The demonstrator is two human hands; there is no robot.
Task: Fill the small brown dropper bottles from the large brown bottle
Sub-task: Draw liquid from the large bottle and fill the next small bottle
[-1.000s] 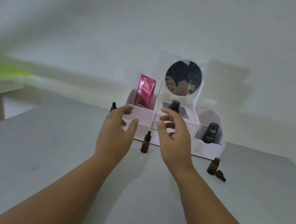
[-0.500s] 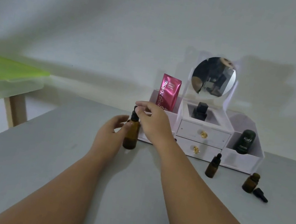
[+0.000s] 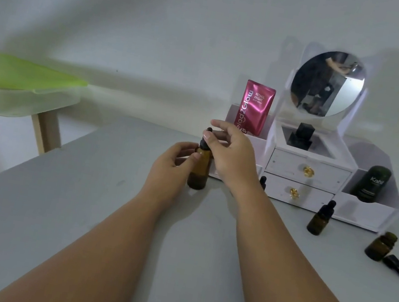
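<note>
The large brown bottle (image 3: 200,170) stands upright on the grey table (image 3: 79,210), left of the white organiser. My left hand (image 3: 172,165) grips its body from the left. My right hand (image 3: 232,153) pinches its black dropper cap (image 3: 206,140) from above. A small brown dropper bottle (image 3: 319,219) with its cap on stands in front of the drawers. Another small bottle (image 3: 380,246) stands uncapped at the right, its black dropper cap (image 3: 394,264) lying beside it. A third small black cap (image 3: 263,181) peeks out behind my right wrist.
A white organiser (image 3: 304,172) with two drawers and a round mirror (image 3: 327,83) stands at the table's back. It holds a pink sachet (image 3: 253,107), a black bottle (image 3: 301,137) and a dark green tube (image 3: 372,184). A green-lidded box (image 3: 20,86) sits on a stool at the left.
One second ago both hands hovered with nothing in them before the organiser. They have since moved left and taken hold of the large brown bottle, right fingers on its cap. The view has shifted left.
</note>
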